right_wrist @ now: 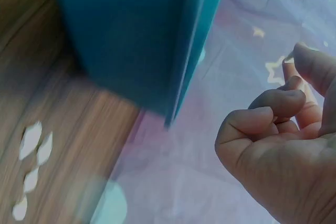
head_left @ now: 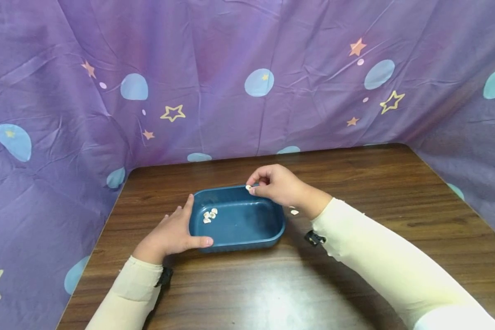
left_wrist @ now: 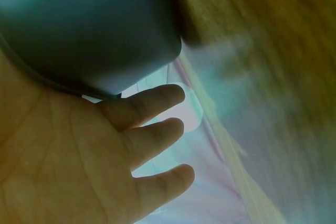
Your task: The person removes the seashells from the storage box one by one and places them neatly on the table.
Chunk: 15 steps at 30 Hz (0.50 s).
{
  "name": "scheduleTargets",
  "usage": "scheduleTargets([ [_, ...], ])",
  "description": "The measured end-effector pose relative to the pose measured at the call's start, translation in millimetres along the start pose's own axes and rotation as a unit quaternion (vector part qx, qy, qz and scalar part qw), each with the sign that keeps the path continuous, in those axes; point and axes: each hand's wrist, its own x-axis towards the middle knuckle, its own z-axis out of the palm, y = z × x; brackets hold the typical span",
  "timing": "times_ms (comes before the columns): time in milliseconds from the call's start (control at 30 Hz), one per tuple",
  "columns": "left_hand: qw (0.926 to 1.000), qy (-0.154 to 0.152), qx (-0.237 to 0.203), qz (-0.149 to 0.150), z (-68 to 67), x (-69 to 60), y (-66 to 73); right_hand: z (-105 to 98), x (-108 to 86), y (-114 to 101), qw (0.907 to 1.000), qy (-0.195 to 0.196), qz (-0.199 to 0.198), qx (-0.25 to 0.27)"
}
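Observation:
A blue rectangular container [head_left: 239,242] [left_wrist: 94,30] [right_wrist: 126,35] rests on the table, with several small white pieces [head_left: 207,220] at its left inside. My left hand [head_left: 171,236] [left_wrist: 79,156] lies against the container's left end, its thumb over the near left rim and its other fingers extended outside. Over the far right rim, my right hand [head_left: 282,185] [right_wrist: 294,135] pinches one small white piece [head_left: 248,187] [right_wrist: 289,59] between thumb and fingertip; its other fingers are curled.
More white pieces [head_left: 294,212] [right_wrist: 30,140] lie on the wooden table [head_left: 396,201], right of the container and partly hidden by my right arm in the head view. A purple patterned cloth [head_left: 214,78] hangs behind the table and along its sides.

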Motion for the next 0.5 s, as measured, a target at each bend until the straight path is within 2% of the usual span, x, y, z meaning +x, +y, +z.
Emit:
scheduleTargets([
  [300,1.0,-0.003,-0.003,0.008,1.1,1.5,0.3,-35,-27.1,34,0.9991,0.011,0.02,-0.035],
  [500,1.0,-0.004,-0.003,0.004,0.3,-1.2,-0.2,-45,-41.9,58,0.9957,-0.006,0.038,-0.084],
])
